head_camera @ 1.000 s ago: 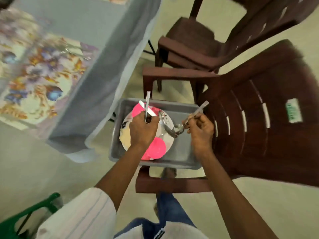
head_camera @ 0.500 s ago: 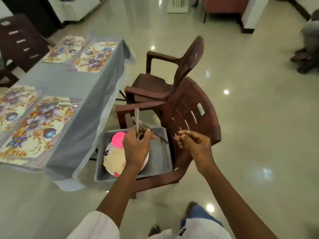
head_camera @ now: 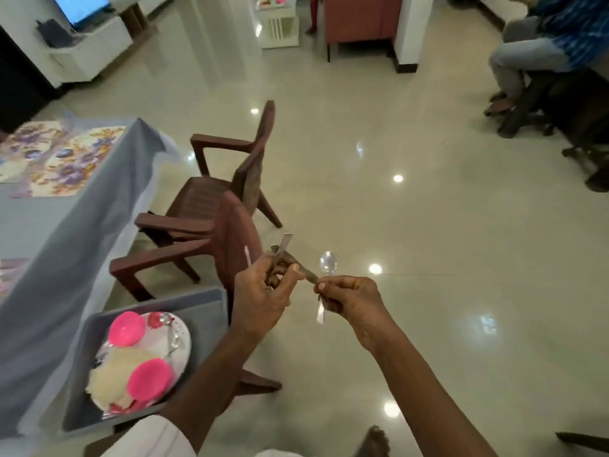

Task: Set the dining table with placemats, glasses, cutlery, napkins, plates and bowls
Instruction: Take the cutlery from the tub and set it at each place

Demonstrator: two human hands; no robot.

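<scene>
White short sleeve (head_camera: 153,438) covers the left upper arm (head_camera: 184,410); 1 bare foot (head_camera: 374,441)

We look across a glossy cream tiled floor (head_camera: 445,242) dotted with bright light reflections (head_camera: 398,178). At left, a brown plastic armchair (head_camera: 201,192) stands beside the table (head_camera: 66,232) draped in grey cloth, a second armchair (head_camera: 235,232) touching its front. Farther back we see a white pillar (head_camera: 211,41), a white cabinet (head_camera: 95,51) under a lit screen (head_camera: 84,6), and a reddish-brown sofa (head_camera: 357,18). A seated person (head_camera: 527,51) is at far right.
</scene>
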